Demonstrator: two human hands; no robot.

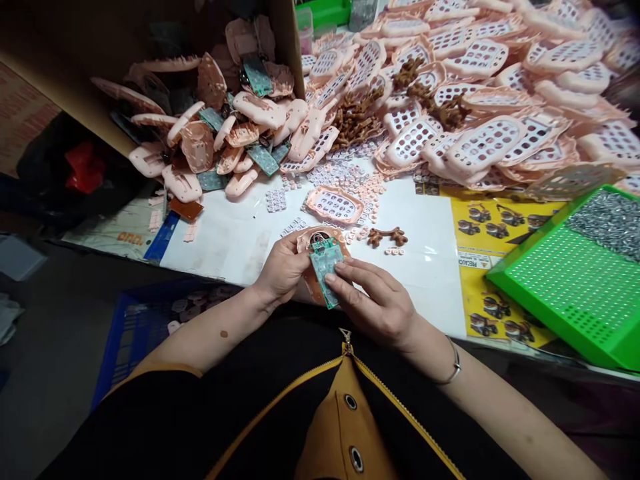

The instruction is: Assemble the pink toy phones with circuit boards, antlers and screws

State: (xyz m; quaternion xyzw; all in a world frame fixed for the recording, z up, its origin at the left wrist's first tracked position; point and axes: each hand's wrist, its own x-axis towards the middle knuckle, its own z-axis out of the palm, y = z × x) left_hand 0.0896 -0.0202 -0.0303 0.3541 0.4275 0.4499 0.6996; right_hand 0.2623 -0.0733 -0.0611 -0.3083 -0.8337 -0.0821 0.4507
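Head view: the left hand (283, 273) is closed on the edge of a pink plastic shell (314, 283), and the right hand (377, 300) is half curled, its digits on the green circuit board (325, 263) over that shell; whether they pinch, I cannot tell. The step looks like positioning the board; the next move calls for keeping its wires (317, 238) unpinched. Beyond the board, on the desk (425, 287), lies a holed keypad cover (335, 204); well right of it, a green perforated tray (540, 317).

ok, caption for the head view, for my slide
Left hand holding a plastic shell, right hand touching the green circuit board over it, heaped pink shells beyond
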